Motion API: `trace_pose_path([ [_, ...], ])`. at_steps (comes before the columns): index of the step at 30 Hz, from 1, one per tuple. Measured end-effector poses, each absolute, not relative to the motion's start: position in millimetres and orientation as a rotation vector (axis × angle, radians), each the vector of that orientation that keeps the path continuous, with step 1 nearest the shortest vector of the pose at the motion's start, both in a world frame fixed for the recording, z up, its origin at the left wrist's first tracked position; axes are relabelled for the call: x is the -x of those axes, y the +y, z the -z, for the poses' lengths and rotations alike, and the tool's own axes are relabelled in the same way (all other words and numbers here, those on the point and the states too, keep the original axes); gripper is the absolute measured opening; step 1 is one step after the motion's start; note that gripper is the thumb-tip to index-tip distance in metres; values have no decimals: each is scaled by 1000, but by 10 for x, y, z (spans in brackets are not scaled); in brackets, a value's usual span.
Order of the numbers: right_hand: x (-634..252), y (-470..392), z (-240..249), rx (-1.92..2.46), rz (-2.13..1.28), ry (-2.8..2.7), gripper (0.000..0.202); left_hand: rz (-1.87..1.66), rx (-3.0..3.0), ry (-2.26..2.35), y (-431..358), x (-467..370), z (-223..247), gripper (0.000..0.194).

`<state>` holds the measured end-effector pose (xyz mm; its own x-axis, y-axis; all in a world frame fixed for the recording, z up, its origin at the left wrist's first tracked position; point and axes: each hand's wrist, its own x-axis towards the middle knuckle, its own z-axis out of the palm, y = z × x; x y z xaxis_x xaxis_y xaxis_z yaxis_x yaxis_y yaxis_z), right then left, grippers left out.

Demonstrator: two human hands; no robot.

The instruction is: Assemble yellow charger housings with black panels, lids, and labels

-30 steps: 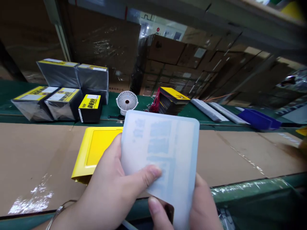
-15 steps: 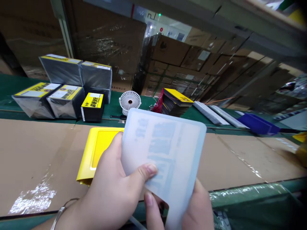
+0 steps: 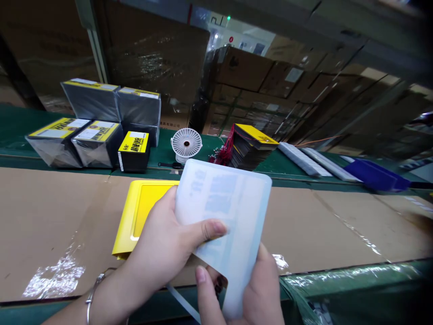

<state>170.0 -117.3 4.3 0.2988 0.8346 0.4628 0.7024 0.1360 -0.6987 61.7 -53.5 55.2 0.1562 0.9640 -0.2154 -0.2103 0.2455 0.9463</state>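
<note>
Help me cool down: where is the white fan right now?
In the head view, the white fan stands left of centre on the green surface, between the small black-and-yellow box and the yellow-topped stack.

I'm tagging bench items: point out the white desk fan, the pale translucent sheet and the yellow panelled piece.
White desk fan [image 3: 186, 143], head view: on its grille's hub.
Pale translucent sheet [image 3: 235, 201], head view: on its facing surface.
Yellow panelled piece [image 3: 144, 205], head view: on its recessed panel.

Passage is available over the table [image 3: 314, 228], right of the white panel [image 3: 233, 203]. Leftward, the yellow case [image 3: 142, 207] obstructs; rearward, the fan [image 3: 186, 143] and card stack [image 3: 253, 146] limit access.
</note>
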Motion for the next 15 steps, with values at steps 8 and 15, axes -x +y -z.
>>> trace_pose_path([
  [8,-1789,-1163,-95,1477,-432,-1425,48,-1004,-971,1007,-569,-548,-530,43],
  [15,-1767,-1190,-148,1428,-608,-1322,43,-1014,-950,862,-683,-516,-526,40],
])
